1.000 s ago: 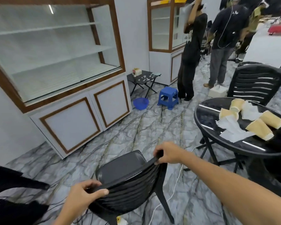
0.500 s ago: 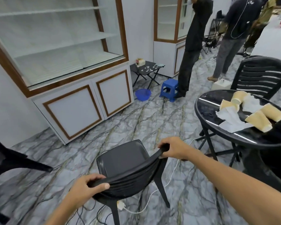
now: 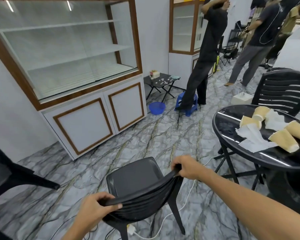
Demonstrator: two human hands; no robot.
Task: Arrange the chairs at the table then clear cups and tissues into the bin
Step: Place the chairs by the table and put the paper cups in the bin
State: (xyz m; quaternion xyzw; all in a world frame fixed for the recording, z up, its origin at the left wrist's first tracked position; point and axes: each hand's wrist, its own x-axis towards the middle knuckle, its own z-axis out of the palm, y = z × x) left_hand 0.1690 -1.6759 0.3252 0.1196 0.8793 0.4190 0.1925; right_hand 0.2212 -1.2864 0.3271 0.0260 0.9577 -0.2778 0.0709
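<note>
**Chair gripped by its backrest, nearer the worktop than before**

Vs. a sec ago: the black chair (image 3: 139, 186) sits a bit further up and right in view, its seat more exposed, closer to the round black worktop (image 3: 232, 125). More white cable (image 3: 187, 201) shows on the floor under it now, w/ a plug block by the rear leg. Grip unchanged: left hand (image 3: 95, 208) clenched on the left end of the top rail, fingers (image 3: 118, 206) wrapped over the edge; right hand (image 3: 185, 167) clamped on the right end, fingers curled round the rail.

On the worktop, right side: four paper cups (image 3: 284, 140) lying on their sides, crumpled tissues (image 3: 253, 137) between and beside them, touching. A 2nd black chair (image 3: 284, 90) stands behind the worktop; part of a 3rd pokes in at the left edge (image 3: 16, 177).

Room: grey marble-look floor (image 3: 145, 135), big glass display cabinet (image 3: 68, 49) w/ white doors on the left, another further back. Small folding table (image 3: 161, 80), blue basin (image 3: 157, 107) and blue stool (image 3: 187, 103) near it. Two people stand at the back, one w/ a foot on the stool.
</note>
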